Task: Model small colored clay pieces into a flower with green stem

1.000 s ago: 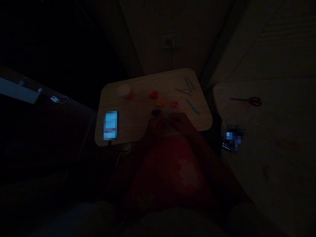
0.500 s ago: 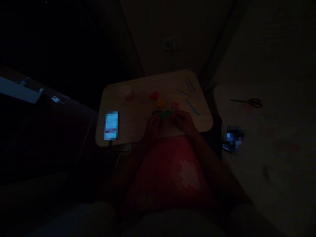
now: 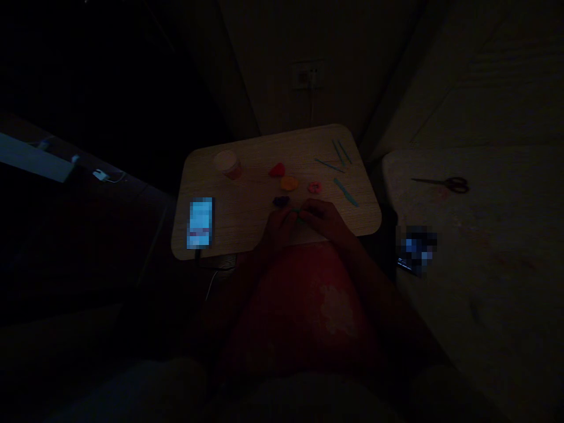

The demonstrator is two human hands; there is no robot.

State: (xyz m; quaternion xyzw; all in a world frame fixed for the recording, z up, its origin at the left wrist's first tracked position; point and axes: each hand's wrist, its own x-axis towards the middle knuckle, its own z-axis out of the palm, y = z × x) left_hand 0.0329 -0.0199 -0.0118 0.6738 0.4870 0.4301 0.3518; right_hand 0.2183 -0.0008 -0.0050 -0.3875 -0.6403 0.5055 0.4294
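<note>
In dim light, my left hand point(image 3: 278, 228) and my right hand point(image 3: 326, 220) meet at the front of a small wooden table point(image 3: 238, 217). Their fingers are closed on a piece of green modelling clay point(image 3: 297, 211), mostly hidden by the fingertips. Just beyond my left hand lies a dark purple lump point(image 3: 281, 201). Further back are an orange piece point(image 3: 289, 183), a red piece point(image 3: 277, 170) and a pink ring-like piece point(image 3: 314, 187).
A tub point(image 3: 228, 163) stands at the back left, a lit phone point(image 3: 200, 223) at the front left. Blue tools, one a knife shape point(image 3: 346, 192) and several thin sticks point(image 3: 338, 154), lie right. Scissors point(image 3: 453, 184) and another device point(image 3: 416, 249) rest on the pale surface beside the table.
Both hands have drawn closer together and slightly towards me. The green clay, a wider leaf-like patch before, now shows only as a sliver between the fingers. The purple lump is more exposed.
</note>
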